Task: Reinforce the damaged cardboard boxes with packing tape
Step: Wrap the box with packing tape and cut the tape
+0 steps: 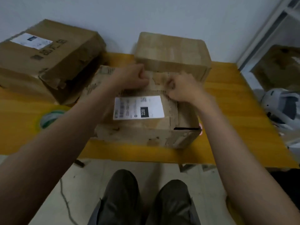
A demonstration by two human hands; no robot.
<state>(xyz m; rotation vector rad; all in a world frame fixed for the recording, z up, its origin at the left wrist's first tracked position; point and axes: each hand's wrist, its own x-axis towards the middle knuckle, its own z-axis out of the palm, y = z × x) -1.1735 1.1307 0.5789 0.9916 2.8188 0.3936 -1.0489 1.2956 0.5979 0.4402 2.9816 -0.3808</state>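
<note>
Where tape crosses, hands (131, 77) press creased cardboard (146, 127).

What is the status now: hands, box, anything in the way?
Left hand and right hand curled on top of the near box. Tape roll lies left on table. Frame blurred; nothing in the way.

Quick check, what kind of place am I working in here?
Likely an informal parcel-packing corner indoors: worn cardboard boxes with shipping labels on a yellow table, and a tape roll.
</note>
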